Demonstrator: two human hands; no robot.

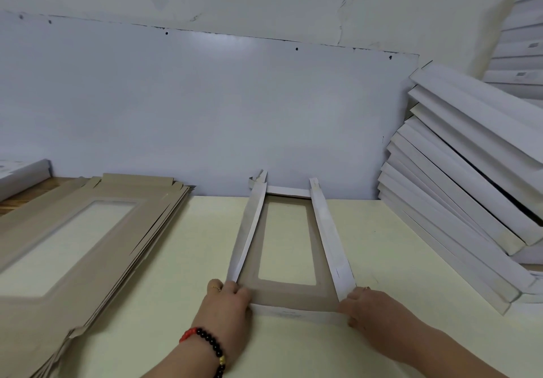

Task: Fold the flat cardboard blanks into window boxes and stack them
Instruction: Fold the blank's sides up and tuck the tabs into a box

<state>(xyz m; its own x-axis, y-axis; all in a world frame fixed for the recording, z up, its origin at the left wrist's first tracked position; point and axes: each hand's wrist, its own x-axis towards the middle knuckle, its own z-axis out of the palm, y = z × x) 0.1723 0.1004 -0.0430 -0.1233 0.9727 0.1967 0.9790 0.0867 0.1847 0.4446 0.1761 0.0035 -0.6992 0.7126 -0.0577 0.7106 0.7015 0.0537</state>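
Both forearms reach forward, the left hand [227, 298] and right hand [365, 304] apparently pinching with curled fingers.

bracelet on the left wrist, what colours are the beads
Mostly black beads, with a red stretch and a few gold ones; head view.

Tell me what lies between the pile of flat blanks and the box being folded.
Only bare table, in the head view, between the flat blanks and the box.

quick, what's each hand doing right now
Left hand: fingers curled on the near left corner of the half-folded box, holding it.
Right hand: fingers curled on the near right corner of the same box, holding it.
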